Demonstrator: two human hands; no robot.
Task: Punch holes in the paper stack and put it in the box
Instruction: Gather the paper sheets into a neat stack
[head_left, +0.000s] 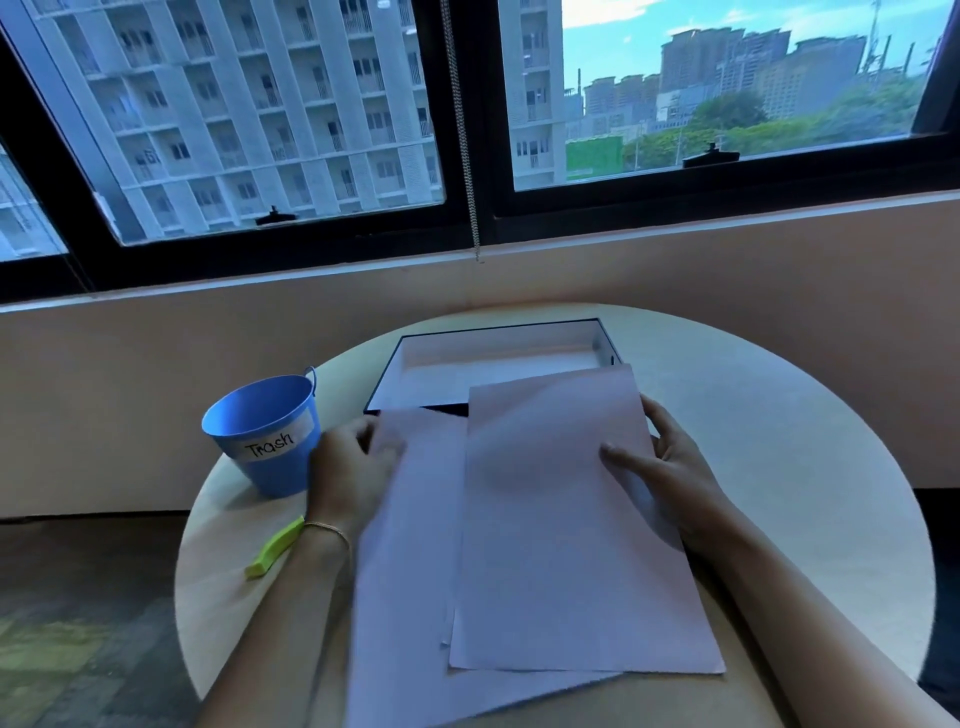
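The left hand (353, 462) grips the left edge of the splayed paper stack (561, 519), which overlaps the open box's (493, 345) near rim, and the right hand (670, 460) pinches its right edge, thumb on top; light, limp, slippery sheets, probably best squared and held by both edges.
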